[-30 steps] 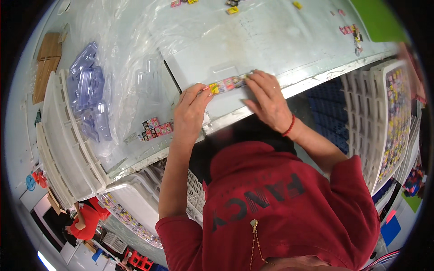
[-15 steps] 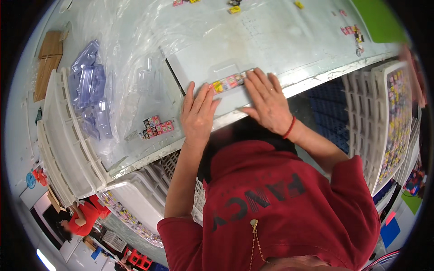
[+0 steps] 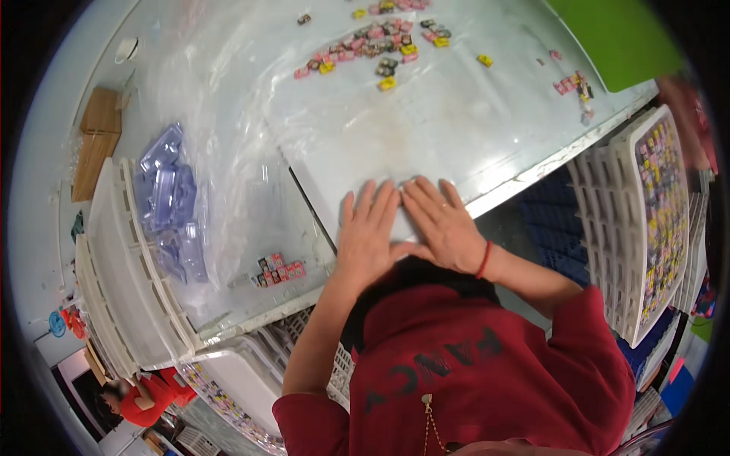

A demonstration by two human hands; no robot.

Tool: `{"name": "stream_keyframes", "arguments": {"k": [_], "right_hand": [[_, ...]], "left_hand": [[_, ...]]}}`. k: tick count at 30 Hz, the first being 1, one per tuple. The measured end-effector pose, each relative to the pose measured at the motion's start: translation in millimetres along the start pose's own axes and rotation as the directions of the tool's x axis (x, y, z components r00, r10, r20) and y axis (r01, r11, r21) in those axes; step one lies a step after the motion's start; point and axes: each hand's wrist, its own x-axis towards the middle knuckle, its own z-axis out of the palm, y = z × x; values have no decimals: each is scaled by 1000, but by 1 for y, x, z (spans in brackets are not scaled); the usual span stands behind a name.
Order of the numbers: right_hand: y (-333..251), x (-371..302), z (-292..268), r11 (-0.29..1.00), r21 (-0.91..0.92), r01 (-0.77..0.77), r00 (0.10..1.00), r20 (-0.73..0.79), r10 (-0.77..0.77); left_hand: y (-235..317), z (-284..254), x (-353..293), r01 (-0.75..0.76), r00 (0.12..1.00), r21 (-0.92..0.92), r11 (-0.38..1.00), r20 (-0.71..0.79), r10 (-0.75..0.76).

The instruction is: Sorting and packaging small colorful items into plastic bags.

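My left hand point(image 3: 367, 232) lies palm down near the front edge of the pale worktable point(image 3: 426, 144), its fingers stretched forward. Close beside it, my right hand point(image 3: 443, 228) is flat too, fingers extended and a red cord bracelet point(image 3: 484, 259) on the wrist. The fingertips of both hands almost meet. Whatever lies under the palms is hidden. To the left of my left hand stands a small cluster of pink and black printed blocks point(image 3: 281, 271). Farther away, many small pink, black and yellow pieces point(image 3: 369, 42) are scattered on the tabletop.
Bluish clear plastic trays point(image 3: 167, 199) are piled at the left, beside crumpled clear film point(image 3: 228, 114). White crates point(image 3: 133, 266) stand at the left edge. At the right, a white rack point(image 3: 654, 205) holds many colourful pieces near a green board point(image 3: 608, 38). Another person point(image 3: 141, 403) is lower left.
My hands have come together, and the row of small coloured pieces between them is no longer visible. The view has shifted, showing more of the scattered pieces at the far side.
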Motion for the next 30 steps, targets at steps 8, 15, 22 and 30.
{"name": "stream_keyframes", "arguments": {"k": [8,15,22,30], "right_hand": [[104,84,-34,1000,-10,-28,920,-392,22],[181,174,-16,985,-174,-9,872,-484,-78],[155,138,-20,999,4,-37,951,-306,36],[166,119,-37,972,203,-117,949,-267,170]], "left_hand": [[-38,-11,61,17,944,-103,995,-326,-50],[-89,1,209,-103,923,5,995,-372,97],[-93,19,181,-208,969,-125,970,-160,188],[-63,4,151,35,933,-178,983,-347,-96]]}}
